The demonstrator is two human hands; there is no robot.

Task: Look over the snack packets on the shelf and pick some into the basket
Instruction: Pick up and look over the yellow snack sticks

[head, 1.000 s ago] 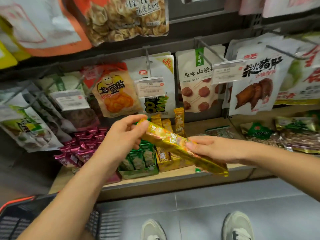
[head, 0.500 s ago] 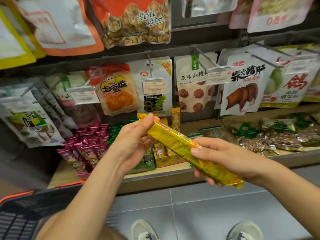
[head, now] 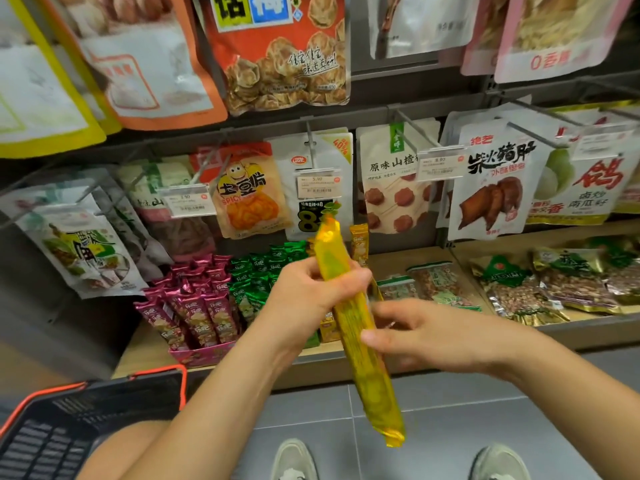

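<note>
Clutching yellow packet (head: 372, 382) up high in curled fingers of left hand (head: 304, 292); cannot tell right hand (head: 436, 334) hold; could slip past basket (head: 104, 400), lower left

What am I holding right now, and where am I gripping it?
A long yellow snack packet. Your left hand grips it near the top end; your right hand touches its middle with the thumb, but blur hides whether it pinches.

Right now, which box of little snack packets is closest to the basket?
The pink box, leftmost on the shelf, just above the basket. Green packets come next, yellow packets farthest.
</note>
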